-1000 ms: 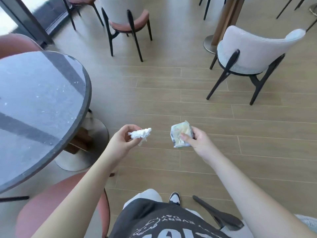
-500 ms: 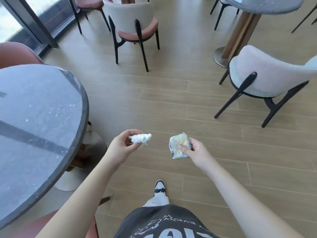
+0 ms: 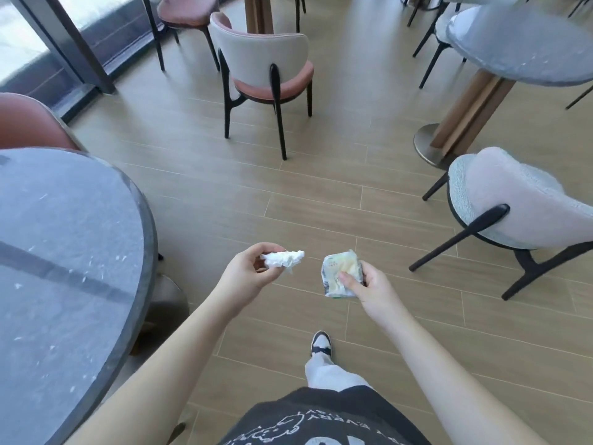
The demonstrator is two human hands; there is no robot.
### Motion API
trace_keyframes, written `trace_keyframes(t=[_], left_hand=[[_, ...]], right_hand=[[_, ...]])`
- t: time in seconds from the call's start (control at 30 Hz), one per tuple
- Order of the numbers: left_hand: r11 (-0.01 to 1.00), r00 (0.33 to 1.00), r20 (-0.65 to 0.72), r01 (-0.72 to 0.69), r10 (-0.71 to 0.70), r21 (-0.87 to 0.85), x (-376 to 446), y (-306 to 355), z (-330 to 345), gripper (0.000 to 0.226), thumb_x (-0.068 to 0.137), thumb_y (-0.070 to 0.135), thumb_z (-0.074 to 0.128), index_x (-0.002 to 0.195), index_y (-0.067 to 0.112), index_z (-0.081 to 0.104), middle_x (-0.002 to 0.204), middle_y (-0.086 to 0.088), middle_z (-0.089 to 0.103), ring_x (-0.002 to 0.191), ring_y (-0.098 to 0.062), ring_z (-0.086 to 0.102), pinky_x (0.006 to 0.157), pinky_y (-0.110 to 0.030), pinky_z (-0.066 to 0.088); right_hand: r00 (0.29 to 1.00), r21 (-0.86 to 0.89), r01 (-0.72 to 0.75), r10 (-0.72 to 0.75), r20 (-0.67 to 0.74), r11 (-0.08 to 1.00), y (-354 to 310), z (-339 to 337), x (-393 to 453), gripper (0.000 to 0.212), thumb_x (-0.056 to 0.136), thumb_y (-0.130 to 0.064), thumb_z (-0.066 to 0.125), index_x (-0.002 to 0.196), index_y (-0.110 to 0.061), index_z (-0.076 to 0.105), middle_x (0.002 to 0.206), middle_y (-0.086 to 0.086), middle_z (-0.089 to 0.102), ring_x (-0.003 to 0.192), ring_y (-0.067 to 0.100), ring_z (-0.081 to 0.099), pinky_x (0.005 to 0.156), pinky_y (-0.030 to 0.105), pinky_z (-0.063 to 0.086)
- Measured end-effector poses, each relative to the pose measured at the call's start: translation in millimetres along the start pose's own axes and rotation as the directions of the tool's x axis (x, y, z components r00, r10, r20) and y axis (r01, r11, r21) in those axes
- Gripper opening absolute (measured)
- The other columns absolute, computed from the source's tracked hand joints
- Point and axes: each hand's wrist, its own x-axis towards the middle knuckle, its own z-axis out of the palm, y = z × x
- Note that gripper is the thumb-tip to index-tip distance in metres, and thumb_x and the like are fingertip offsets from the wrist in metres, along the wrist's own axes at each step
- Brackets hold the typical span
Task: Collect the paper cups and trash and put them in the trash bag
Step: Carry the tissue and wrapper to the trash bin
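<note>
Room: café-like interior with a wood-plank floor (image 3: pixel 321 194) and a dark-framed window wall (image 3: pixel 64 43) at the far left.
Landmark: round grey speckled desk (image 3: pixel 64 252) at the left edge, with a dark stripe across its top.
Second desk: round grey top (image 3: pixel 519 43) on a wooden column with a metal foot, well apart from the landmark desk, far right.
Pink-seated chair: cream back, black legs (image 3: pixel 266 65), beyond the landmark desk, toward the middle of the room.
Grey chair: pale fuzzy back, black legs (image 3: pixel 519 203), right of the landmark desk, across the open floor.
Person: dark printed shirt (image 3: pixel 321 422) at the bottom edge, light trouser leg, and one black-and-white shoe (image 3: pixel 321 343) forward on the floor.
Left hand: (image 3: pixel 247 277) just right of the landmark desk's rim, over the floor; fingers and thumb curled, pinching the tissue.
Right hand: (image 3: pixel 369 289) further right of the desk; thumb pressed on the wrapper's face, fingers behind it.
Wrapper: crumpled pale snack packet (image 3: pixel 338 271), held upright in the right hand.
Tissue: crumpled white wad (image 3: pixel 284 259), sticking out of the left hand toward the wrapper, the two apart.
</note>
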Motion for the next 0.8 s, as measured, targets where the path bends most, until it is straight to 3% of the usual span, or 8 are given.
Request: trace_keyframes(t=[0.17, 0.3, 0.4, 0.6, 0.67, 0.8], left_hand=[[1.000, 0.996, -0.088, 0.016, -0.015, 0.013, 56.8, 13.8, -11.7, 0.023, 0.091, 0.012, 0.072, 0.105, 0.029, 0.072, 0.079, 0.018, 0.069, 0.062, 0.004, 0.059, 0.061, -0.007, 0.042], [0.998, 0.984, -0.173, 0.050, -0.045, 0.028, 98.6, 25.7, -25.0, 0.023, 0.091, 0.014, 0.072, 0.105, 0.033, 0.072, 0.092, -0.001, 0.074, 0.074, -0.004, 0.063, 0.069, -0.018, 0.045], [0.998, 0.976, -0.213, 0.057, -0.050, 0.030, 124.5, 33.8, -34.2, 0.024, 0.091, 0.014, 0.072, 0.104, 0.034, 0.072, 0.099, -0.005, 0.074, 0.079, -0.008, 0.064, 0.071, -0.021, 0.046], [0.996, 0.952, -0.294, 0.089, -0.088, -0.007, 174.3, 33.6, -59.9, 0.025, 0.090, 0.013, 0.071, 0.105, 0.033, 0.072, 0.091, 0.001, 0.075, 0.076, -0.006, 0.064, 0.069, -0.016, 0.047], [0.989, 0.939, -0.318, 0.096, -0.129, -0.116, 192.0, 29.4, -70.3, 0.025, 0.090, 0.008, 0.071, 0.105, 0.028, 0.074, 0.088, 0.002, 0.073, 0.077, -0.007, 0.067, 0.073, -0.017, 0.053], [0.932, 0.927, -0.307, 0.100, -0.213, -0.347, 228.7, 17.9, -97.7, 0.026, 0.089, 0.003, 0.069, 0.102, 0.025, 0.077, 0.088, 0.004, 0.076, 0.087, -0.015, 0.074, 0.081, -0.027, 0.061]], right_hand=[[0.994, -0.023, 0.022, -0.019, 0.108, 1.000, -28.0, -4.3, 76.3, 0.007, 0.095, -0.029, 0.067, 0.102, -0.026, 0.069, 0.097, -0.009, 0.077, 0.090, 0.009, 0.071, 0.082, 0.022, 0.051], [0.984, -0.035, 0.043, -0.036, 0.173, 0.998, -56.4, -10.1, 137.5, 0.009, 0.096, -0.027, 0.067, 0.104, -0.024, 0.069, 0.096, -0.008, 0.077, 0.089, 0.008, 0.071, 0.088, 0.031, 0.051], [0.977, -0.033, 0.047, -0.039, 0.208, 0.998, -76.1, -13.6, 174.5, 0.011, 0.096, -0.025, 0.067, 0.106, -0.020, 0.069, 0.101, -0.001, 0.077, 0.091, 0.013, 0.070, 0.090, 0.034, 0.051], [0.952, -0.058, 0.044, -0.024, 0.306, 0.997, -106.5, -1.1, 239.1, 0.013, 0.096, -0.024, 0.067, 0.108, -0.019, 0.069, 0.102, -0.003, 0.078, 0.092, 0.010, 0.071, 0.081, 0.019, 0.052], [0.945, -0.069, 0.045, -0.021, 0.325, 0.997, -115.6, 8.2, 261.9, 0.012, 0.096, -0.023, 0.067, 0.107, -0.019, 0.069, 0.100, -0.005, 0.078, 0.089, 0.006, 0.071, 0.076, 0.014, 0.051], [0.937, -0.132, 0.073, -0.023, 0.350, 0.989, -134.7, 33.9, 312.4, 0.008, 0.096, -0.022, 0.067, 0.103, -0.020, 0.069, 0.100, 0.000, 0.077, 0.090, 0.013, 0.069, 0.086, 0.031, 0.052]])
